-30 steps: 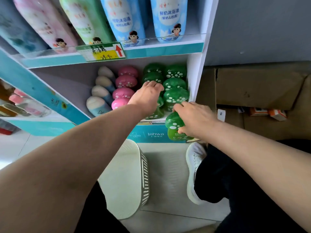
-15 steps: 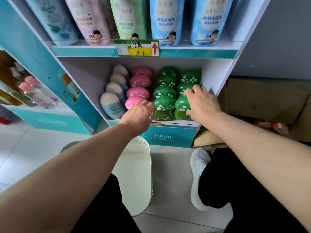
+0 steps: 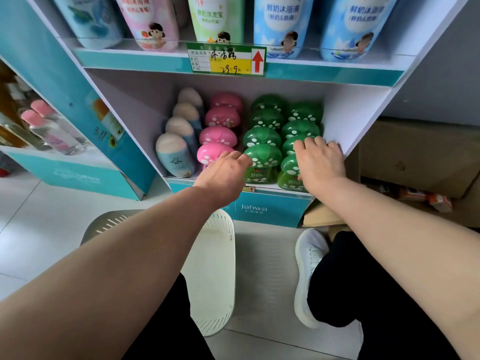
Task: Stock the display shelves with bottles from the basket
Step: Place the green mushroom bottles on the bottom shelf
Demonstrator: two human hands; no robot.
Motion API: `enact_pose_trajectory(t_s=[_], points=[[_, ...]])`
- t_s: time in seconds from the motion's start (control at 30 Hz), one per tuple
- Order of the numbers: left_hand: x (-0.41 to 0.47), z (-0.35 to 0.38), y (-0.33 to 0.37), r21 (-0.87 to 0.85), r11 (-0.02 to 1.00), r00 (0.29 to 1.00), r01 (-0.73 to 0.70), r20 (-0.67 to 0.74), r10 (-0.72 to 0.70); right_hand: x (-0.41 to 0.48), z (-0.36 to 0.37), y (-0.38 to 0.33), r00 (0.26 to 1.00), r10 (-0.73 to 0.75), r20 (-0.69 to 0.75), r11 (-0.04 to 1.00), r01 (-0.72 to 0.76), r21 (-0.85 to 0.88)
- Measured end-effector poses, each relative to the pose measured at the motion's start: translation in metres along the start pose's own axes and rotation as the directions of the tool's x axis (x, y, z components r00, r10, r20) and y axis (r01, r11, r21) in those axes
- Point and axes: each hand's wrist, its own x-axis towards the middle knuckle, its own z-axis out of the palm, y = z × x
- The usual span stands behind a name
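The lower display shelf (image 3: pixel 270 188) holds rows of mushroom-capped bottles: green ones (image 3: pixel 262 137) on the right, pink ones (image 3: pixel 218 136) in the middle, pale blue ones (image 3: pixel 175 154) on the left. My right hand (image 3: pixel 320 163) lies over the front-right green bottle (image 3: pixel 289 166), which stands on the shelf by the side wall; its fingers stretch forward onto the cap behind. My left hand (image 3: pixel 223 171) hovers at the shelf front between the front pink bottle (image 3: pixel 207 154) and the front-left green bottle (image 3: pixel 263 155), fingers loosely curled, holding nothing. The white slatted basket (image 3: pixel 217 271) stands on the floor below my left arm.
The upper shelf carries tall bath-lotion bottles (image 3: pixel 280 19) behind a price tag (image 3: pixel 226 59). Cardboard boxes (image 3: pixel 415 157) sit to the right of the unit. A second display with pink-capped bottles (image 3: pixel 49 126) is at left. My white shoe (image 3: pixel 309 266) rests beside the basket.
My right hand has set the green bottle down at the shelf's front right and now lies flatter over it. My left hand drew back from the green row toward the shelf front.
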Motion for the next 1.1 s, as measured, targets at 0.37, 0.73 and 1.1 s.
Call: enact_pose_trajectory(t_s=[0.37, 0.73, 1.1], points=[[0.001, 0.009, 0.008, 0.060, 0.997, 0.998, -0.038, 0.052, 0.035, -0.002, 0.002, -0.007, 0.999, 0.029, 0.020, 0.999, -0.030, 0.038], [0.000, 0.002, 0.004, -0.010, 1.000, 1.000, 0.015, -0.010, -0.015, 0.017, -0.004, -0.030, 0.992, -0.112, -0.059, 0.953, 0.124, 0.276], [-0.002, -0.009, -0.008, -0.035, 0.994, 0.992, 0.108, -0.055, -0.110, 0.037, -0.006, -0.053, 0.997, -0.035, 0.067, 0.949, 0.012, 0.316]])
